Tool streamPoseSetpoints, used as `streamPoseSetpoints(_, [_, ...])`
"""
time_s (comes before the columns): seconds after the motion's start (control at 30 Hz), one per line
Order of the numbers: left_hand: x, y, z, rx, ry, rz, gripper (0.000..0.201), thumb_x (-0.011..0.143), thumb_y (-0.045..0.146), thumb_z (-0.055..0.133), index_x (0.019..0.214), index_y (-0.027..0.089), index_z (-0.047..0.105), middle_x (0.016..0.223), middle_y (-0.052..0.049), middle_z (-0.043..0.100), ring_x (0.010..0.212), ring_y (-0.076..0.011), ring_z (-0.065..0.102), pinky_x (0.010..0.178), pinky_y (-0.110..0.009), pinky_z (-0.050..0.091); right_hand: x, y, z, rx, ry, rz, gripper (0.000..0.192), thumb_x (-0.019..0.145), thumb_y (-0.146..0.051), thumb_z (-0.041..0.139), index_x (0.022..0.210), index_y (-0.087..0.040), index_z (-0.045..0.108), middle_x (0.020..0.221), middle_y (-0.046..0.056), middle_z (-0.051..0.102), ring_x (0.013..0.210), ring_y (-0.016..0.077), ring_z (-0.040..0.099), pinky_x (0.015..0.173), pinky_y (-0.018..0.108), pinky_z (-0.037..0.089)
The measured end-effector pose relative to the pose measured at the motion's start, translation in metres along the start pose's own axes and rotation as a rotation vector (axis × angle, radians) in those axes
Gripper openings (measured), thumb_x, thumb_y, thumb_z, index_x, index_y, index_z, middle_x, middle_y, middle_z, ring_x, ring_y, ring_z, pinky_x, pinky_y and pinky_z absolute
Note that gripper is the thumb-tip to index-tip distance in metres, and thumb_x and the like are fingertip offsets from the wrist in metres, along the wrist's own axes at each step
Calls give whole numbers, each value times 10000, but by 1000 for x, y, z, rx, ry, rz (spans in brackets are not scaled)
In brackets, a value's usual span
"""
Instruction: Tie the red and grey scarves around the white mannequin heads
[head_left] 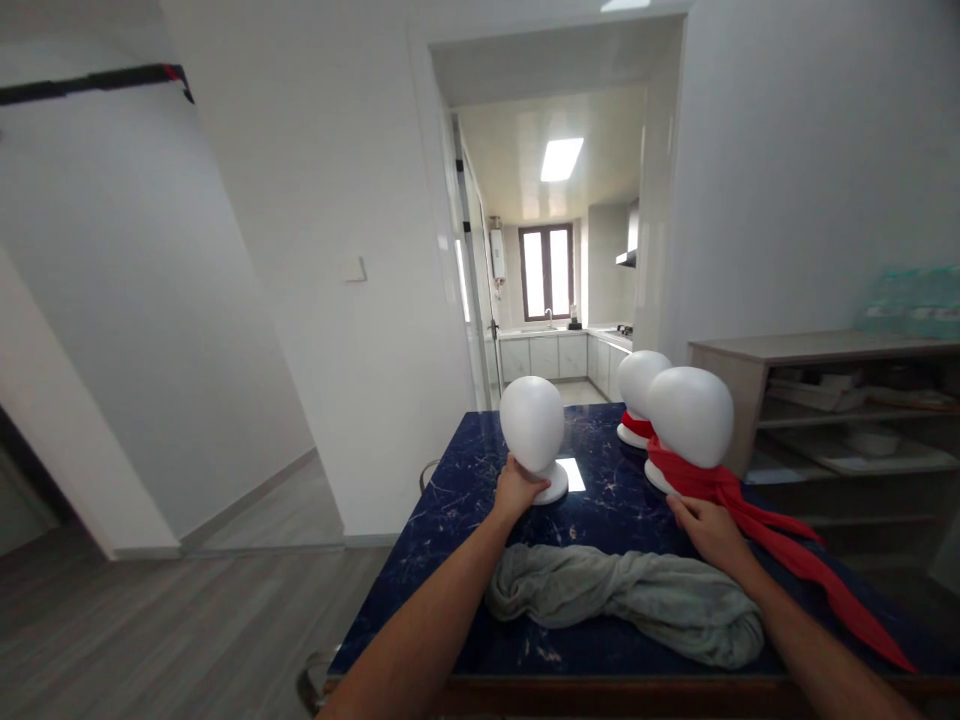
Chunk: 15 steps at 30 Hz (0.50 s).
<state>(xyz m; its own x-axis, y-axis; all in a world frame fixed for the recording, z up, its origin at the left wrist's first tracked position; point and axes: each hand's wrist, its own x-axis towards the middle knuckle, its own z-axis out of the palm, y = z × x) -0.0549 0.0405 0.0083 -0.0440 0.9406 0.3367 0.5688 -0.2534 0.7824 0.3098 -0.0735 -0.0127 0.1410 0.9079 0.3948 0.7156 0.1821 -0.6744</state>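
My left hand (517,490) is closed around the neck of a bare white mannequin head (532,425), which stands upright on its round base. At the right, my right hand (701,525) has its fingers bent at the base of a second white mannequin head (690,415). A red scarf (750,510) is wrapped round that one's neck, its long tails trailing to the table's front right. Between my forearms lies a twisted grey-green scarf (630,600). Behind the second head, a third mannequin head (641,380) is partly hidden, with red cloth at its neck.
The dark blue marble-patterned table (450,510) has chair backs at its left side. To the right stands a shelf unit (810,347) holding trays, with plastic bottles (911,300) on top. A doorway beyond opens on a kitchen (555,350).
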Motion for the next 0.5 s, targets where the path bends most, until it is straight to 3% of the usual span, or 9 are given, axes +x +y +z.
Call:
streamPoseSetpoints(0.13, [3,6,10,127,82,-66,930,594,558,951,1356,193,562,1373,-241,660,1320,-379,617,1052,-437,485,0,6,3,-4,-20,-17,564,939,-664,440,617,-225,591,596,39,641,616,219,585,618,328,357])
streamPoseSetpoints(0.27, [17,6,9,128,106,-2,872,650,537,925,1362,207,545,1389,-206,662,1302,-346,635,1034,-412,499,1,10,5,-21,-13,-29,506,953,-632,444,675,-234,587,632,32,653,643,225,608,626,325,362])
streamPoseSetpoints(0.37, [41,2,-13,134,129,-16,855,668,531,915,1355,195,533,1356,-191,686,1276,-344,652,1010,-400,510,2,12,7,-12,-28,-33,468,963,-621,446,731,-242,594,667,27,673,656,228,629,638,325,382])
streamPoseSetpoints(0.5, [80,-15,-66,155,218,-99,836,705,509,896,1367,183,504,1387,-193,669,1318,-349,621,1026,-395,489,3,13,9,-22,-19,5,411,956,-610,466,829,-253,624,719,31,714,693,244,665,646,327,396])
